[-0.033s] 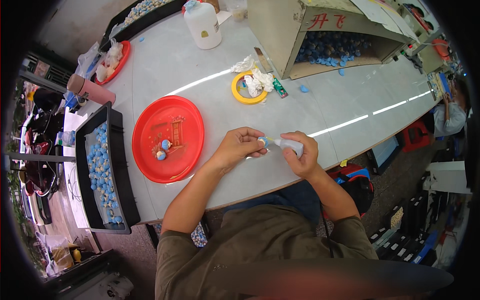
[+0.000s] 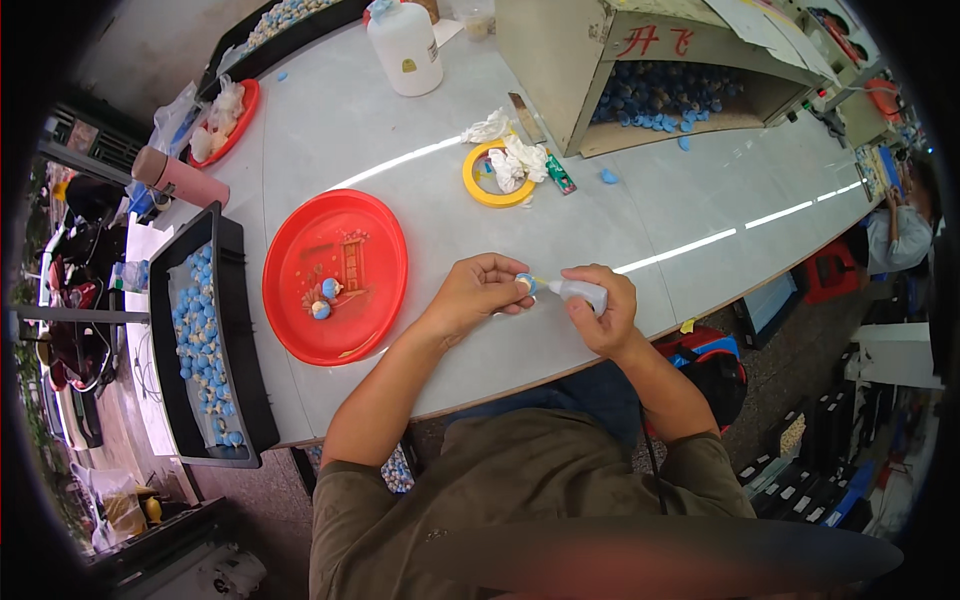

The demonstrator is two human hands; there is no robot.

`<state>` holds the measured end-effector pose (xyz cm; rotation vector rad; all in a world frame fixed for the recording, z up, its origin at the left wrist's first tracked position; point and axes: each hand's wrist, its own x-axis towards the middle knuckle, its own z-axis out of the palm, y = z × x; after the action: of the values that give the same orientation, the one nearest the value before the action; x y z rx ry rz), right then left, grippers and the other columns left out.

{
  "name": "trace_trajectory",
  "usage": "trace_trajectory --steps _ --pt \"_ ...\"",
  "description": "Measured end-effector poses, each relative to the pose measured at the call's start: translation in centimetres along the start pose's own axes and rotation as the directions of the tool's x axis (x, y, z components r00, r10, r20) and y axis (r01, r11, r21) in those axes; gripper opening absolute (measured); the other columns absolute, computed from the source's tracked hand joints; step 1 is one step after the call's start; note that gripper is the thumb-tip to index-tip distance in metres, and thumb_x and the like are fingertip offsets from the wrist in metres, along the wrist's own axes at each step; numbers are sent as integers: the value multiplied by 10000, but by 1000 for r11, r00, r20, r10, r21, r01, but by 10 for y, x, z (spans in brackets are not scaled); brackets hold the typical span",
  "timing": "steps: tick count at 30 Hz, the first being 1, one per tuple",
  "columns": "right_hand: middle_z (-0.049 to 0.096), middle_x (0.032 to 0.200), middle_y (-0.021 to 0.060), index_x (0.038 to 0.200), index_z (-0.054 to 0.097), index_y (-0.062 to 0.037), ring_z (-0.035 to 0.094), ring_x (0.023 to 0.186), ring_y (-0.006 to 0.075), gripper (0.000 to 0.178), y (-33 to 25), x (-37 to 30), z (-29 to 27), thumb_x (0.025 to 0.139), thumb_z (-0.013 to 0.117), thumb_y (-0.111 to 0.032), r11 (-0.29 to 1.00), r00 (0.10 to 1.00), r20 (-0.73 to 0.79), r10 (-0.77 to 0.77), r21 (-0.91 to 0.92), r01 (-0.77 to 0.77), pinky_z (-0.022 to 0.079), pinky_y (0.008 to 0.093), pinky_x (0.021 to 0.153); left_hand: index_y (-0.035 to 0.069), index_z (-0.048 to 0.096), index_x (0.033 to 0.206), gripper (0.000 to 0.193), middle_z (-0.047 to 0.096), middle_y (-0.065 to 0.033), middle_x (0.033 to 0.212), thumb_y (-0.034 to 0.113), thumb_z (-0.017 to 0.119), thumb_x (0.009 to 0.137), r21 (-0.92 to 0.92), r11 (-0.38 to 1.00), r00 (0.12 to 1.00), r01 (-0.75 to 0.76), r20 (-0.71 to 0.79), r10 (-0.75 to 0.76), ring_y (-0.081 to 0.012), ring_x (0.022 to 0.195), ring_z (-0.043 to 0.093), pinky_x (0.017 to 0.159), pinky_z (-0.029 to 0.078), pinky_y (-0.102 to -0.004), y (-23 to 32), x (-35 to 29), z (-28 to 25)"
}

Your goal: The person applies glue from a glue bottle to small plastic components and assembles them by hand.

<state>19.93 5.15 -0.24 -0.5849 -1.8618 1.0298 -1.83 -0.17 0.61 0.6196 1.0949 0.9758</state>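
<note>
I set the clock at the gap between the two hands. The grey counter [image 2: 600, 230] extends beneath them. On it, at 1 o'clock, stands a beige cabinet [image 2: 548, 75]; its open front exposes a heap of blue pieces [image 2: 660, 95]. At 9 o'clock, farthest out, I have a black tray [image 2: 255, 400] holding many blue-and-cream balls [image 2: 205, 345]. Nearer, also at 9 o'clock, lies a red plate [image 2: 300, 240]. A white jug [image 2: 405, 55] stands at 11 o'clock. The right hand [image 2: 608, 310] is at 3 o'clock, the left hand [image 2: 478, 288] at 9 o'clock. A yellow tape roll [image 2: 500, 201] lies at 11 o'clock. Right fingers: wrapped around a squeeze bottle [image 2: 580, 293], nozzle directed toward 9 o'clock. Left fingers: pinching a small blue-and-white part [image 2: 526, 284] at the nozzle; I cannot tell whether they touch. Two loose balls [image 2: 330, 288] rest on the plate.
</note>
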Motion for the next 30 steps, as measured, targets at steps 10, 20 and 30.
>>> trace_trajectory --steps 10,20,30 --pt "662 786 139 986 630 36 634 637 205 205 3 1 2 810 616 -68 990 997 3 -82 -112 82 489 289 583 -75 577 1099 292 666 -128 947 56 692 864 42 998 998 -39 49 37 -169 852 683 719 556 -240 -4 0 1" --pt "645 717 134 913 627 13 590 534 265 210 -1 2 6 733 688 -78 947 972 -50 -228 -245 210 459 334 513 -55 583 1094 234 673 -128 959 39 650 892 -2 1000 999 -2 -37 2 -171 861 689 747 565 -236 1 -1 5" --pt "602 659 86 910 628 -4 564 504 233 248 -8 -1 6 689 710 -83 836 919 9 -393 -412 362 417 326 469 -27 562 1086 241 673 -111 961 66 664 888 -8 1000 994 -13 -107 12 -168 882 687 742 558 -225 -1 0 9"
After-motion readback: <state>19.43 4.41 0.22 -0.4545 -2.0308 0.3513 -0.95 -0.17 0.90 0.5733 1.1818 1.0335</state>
